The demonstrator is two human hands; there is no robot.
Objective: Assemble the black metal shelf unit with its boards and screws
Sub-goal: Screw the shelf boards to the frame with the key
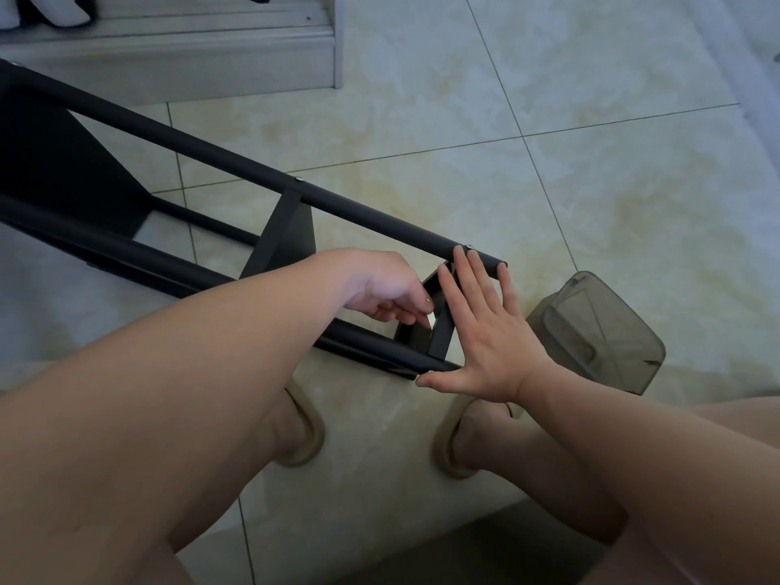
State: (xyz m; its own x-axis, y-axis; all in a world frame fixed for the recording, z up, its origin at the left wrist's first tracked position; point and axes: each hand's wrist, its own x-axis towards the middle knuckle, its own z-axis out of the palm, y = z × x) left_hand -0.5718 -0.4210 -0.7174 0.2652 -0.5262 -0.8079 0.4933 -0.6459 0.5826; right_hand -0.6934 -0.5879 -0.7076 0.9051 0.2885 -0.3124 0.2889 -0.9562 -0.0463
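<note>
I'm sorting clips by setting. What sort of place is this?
Probably a room in a home: glossy cream floor tiles, the person wearing soft slippers, the black shelf frame lying on the floor for assembly, and a low grey unit beyond it.

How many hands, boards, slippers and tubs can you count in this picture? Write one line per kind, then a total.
Hands: 2, left hand and right hand
Boards: 3
Slippers: 2
Tubs: 1
Total: 8
</note>
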